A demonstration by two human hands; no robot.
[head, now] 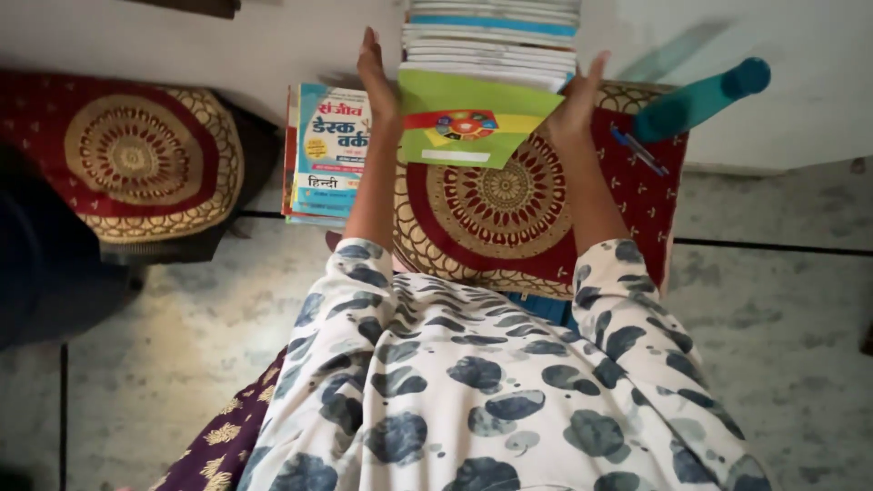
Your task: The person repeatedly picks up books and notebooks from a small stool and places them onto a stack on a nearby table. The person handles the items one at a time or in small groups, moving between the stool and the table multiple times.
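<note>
A tall stack of books (491, 41) stands on a red cushion with a gold round pattern (496, 218). The lowest visible book has a green cover (459, 114) that tilts toward me. My left hand (375, 77) presses flat against the left side of the stack. Against its right side rests my right hand (579, 95), fingers spread. Both hands clasp the stack between them. A second pile of colourful books (326, 155) lies just left of my left arm.
A teal bottle (700, 100) lies tilted at the cushion's right edge, with a blue pen (637, 150) beside it. Another red and gold cushion (136, 155) sits at the left. The floor is grey stone tile (773, 309). A white wall runs behind.
</note>
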